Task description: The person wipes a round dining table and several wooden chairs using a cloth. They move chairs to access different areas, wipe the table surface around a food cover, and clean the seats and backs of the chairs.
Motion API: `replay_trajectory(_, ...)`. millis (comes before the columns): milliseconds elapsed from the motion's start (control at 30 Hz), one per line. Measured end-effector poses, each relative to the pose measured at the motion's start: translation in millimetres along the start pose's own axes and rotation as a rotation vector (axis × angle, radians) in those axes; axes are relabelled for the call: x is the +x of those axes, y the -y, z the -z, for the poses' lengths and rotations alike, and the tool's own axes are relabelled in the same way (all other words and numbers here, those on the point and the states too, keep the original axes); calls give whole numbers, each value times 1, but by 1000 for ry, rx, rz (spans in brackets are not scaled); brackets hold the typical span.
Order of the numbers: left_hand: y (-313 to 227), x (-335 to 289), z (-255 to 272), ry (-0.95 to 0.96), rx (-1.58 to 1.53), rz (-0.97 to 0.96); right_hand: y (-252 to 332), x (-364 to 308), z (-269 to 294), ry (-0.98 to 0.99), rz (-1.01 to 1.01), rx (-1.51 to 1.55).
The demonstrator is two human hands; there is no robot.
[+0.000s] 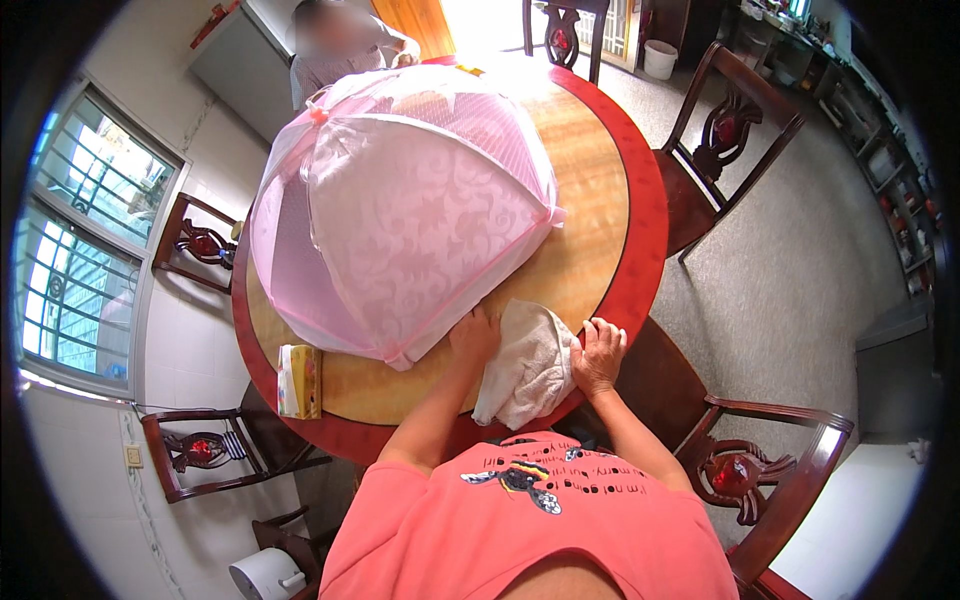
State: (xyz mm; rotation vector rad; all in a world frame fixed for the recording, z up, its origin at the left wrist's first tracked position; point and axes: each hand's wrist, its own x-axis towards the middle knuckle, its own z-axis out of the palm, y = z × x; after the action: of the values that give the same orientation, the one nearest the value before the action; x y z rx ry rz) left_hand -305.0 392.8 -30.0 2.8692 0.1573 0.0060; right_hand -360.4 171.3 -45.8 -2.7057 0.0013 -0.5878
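Observation:
A large pink mesh food cover [420, 220] with patterned panels stands tent-like over much of a round wooden table [590, 200] with a red rim. My left hand [474, 336] is at the cover's near lower edge, beside a crumpled off-white cloth [528, 360]. Its fingertips are bent and partly hidden, so its grip does not show clearly. At the table's near right rim, my right hand [599, 355] rests palm down with fingers apart, its thumb side against the cloth. The cloth lies between both hands on the table and hangs toward the near edge.
A yellow tissue pack [300, 382] stands on the table's near left. Dark carved chairs surround the table, one close by my right arm [735, 470]. Another person [335, 45] is across the table. A white bucket [660, 59] and cluttered shelves [890, 170] are farther right.

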Motion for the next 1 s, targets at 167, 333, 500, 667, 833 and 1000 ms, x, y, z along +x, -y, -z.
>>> replay_trajectory(167, -1, -1, 9, 96, -83, 22, 1, 0, 1, -1, -2, -1)
replay_trajectory(333, -1, -3, 1, -89, -42, -17, 1, 0, 0, -15, 1, 12)
replay_trajectory(500, 0, 0, 5, 50, -70, -20, 0, 0, -1, -12, 3, 16)
replay_trajectory(667, -2, 1, 9, 55, -34, -39, 1, 0, -1, -14, 10, 9)
replay_trajectory(833, 1, -2, 3, -29, -24, -84, 0, -1, -1, 5, 7, 3)
replay_trajectory(1000, 9, -1, -8, -69, -36, -112, 0, -1, -1, 9, 12, 6)
